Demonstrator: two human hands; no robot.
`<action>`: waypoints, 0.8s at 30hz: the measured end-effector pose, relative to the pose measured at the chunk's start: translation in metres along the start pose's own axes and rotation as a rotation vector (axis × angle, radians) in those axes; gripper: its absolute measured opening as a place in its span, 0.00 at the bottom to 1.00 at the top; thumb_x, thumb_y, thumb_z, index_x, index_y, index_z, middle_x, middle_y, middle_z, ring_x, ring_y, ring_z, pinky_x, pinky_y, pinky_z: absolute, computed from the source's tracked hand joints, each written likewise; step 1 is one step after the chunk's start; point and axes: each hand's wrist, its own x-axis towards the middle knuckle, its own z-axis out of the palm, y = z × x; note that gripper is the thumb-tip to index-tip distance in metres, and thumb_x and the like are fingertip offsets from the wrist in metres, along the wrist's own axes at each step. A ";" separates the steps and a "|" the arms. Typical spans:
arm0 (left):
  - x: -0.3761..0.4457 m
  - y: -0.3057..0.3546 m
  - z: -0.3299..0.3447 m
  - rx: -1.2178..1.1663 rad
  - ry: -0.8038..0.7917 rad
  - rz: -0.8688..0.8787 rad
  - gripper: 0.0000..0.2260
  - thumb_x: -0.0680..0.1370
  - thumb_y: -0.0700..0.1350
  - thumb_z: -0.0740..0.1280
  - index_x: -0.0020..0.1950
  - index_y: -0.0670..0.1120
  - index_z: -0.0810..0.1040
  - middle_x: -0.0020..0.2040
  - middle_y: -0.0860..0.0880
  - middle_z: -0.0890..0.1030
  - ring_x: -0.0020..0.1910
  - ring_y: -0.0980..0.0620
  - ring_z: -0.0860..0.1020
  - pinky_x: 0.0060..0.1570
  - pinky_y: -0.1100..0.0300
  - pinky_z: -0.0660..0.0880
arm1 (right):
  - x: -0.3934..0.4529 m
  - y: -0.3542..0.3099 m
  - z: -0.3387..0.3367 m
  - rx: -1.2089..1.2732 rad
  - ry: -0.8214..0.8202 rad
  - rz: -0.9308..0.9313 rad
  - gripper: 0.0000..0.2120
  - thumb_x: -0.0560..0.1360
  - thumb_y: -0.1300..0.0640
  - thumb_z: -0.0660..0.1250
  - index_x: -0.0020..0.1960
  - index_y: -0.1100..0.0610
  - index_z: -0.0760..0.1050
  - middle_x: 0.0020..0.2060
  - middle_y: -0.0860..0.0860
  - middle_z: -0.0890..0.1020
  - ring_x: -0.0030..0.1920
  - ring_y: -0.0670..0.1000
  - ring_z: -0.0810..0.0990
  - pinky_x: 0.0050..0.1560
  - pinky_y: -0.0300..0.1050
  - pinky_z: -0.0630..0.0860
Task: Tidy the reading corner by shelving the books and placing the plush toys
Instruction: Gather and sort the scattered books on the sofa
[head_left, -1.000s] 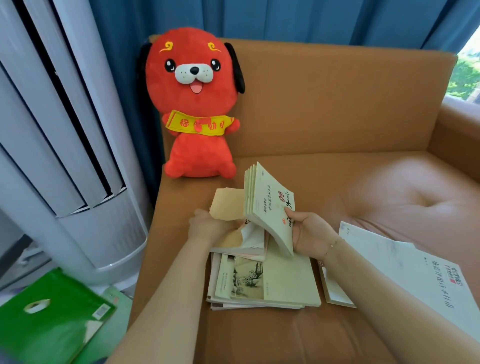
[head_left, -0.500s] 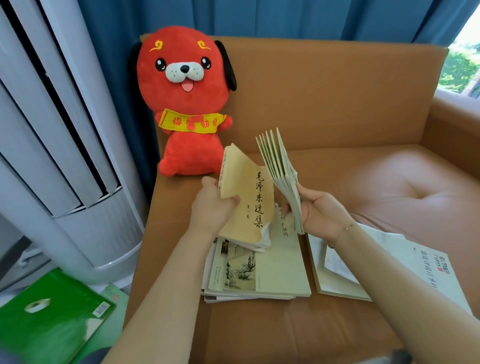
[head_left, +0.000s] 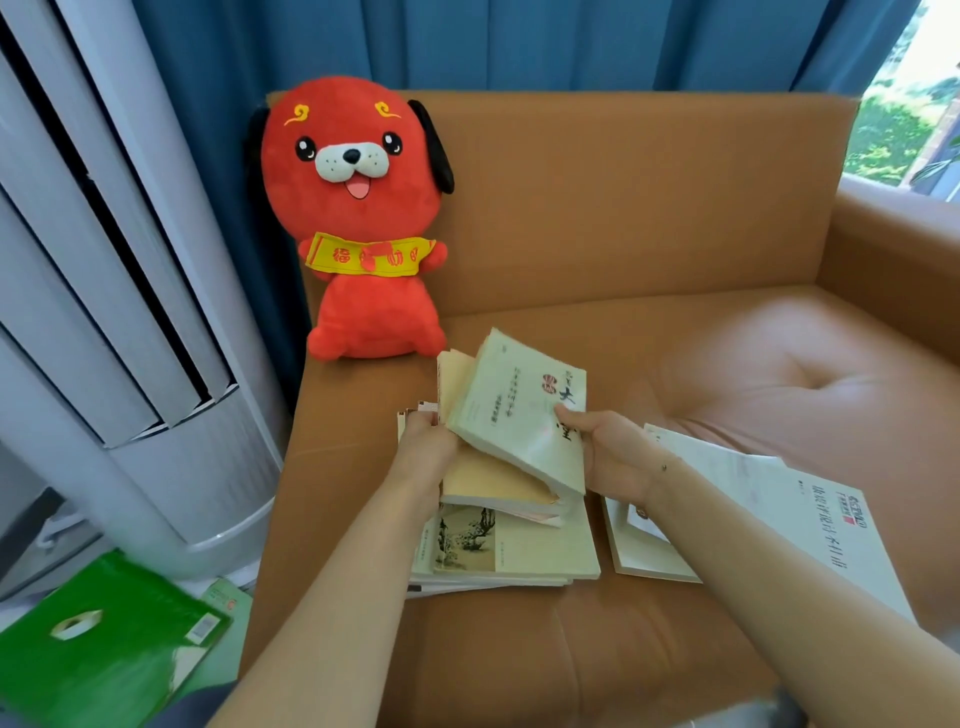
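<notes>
Now we grip the books (head_left: 519, 415) from both sides — left hand (head_left: 426, 441) curled on their left edge, right hand (head_left: 608, 457) pinching the right — tilted atop the sofa pile (head_left: 519, 551), long axis pointing toward the plush (head_left: 363, 218).

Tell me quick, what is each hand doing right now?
Left hand: grips the tan book at its left edge.
Right hand: holds the pale green book, thumb on its cover.
</notes>
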 end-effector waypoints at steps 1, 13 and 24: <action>0.003 -0.002 -0.002 0.008 -0.014 -0.030 0.14 0.77 0.42 0.68 0.61 0.42 0.70 0.51 0.43 0.81 0.47 0.45 0.80 0.40 0.52 0.78 | 0.001 0.003 -0.007 -0.040 0.033 0.005 0.14 0.81 0.59 0.58 0.65 0.58 0.72 0.53 0.55 0.84 0.45 0.53 0.85 0.37 0.48 0.82; 0.017 -0.016 -0.002 0.129 -0.136 -0.089 0.20 0.75 0.57 0.70 0.61 0.46 0.78 0.53 0.49 0.84 0.54 0.49 0.82 0.59 0.50 0.76 | 0.013 0.013 0.000 -0.660 0.257 -0.055 0.13 0.80 0.56 0.62 0.63 0.59 0.70 0.51 0.53 0.82 0.45 0.50 0.82 0.42 0.44 0.79; 0.005 -0.026 0.011 0.070 -0.157 -0.126 0.25 0.69 0.48 0.76 0.64 0.44 0.75 0.53 0.47 0.84 0.49 0.47 0.84 0.43 0.55 0.80 | 0.001 0.039 -0.013 -0.679 0.494 -0.232 0.13 0.76 0.49 0.65 0.56 0.55 0.74 0.61 0.49 0.71 0.58 0.54 0.78 0.56 0.51 0.78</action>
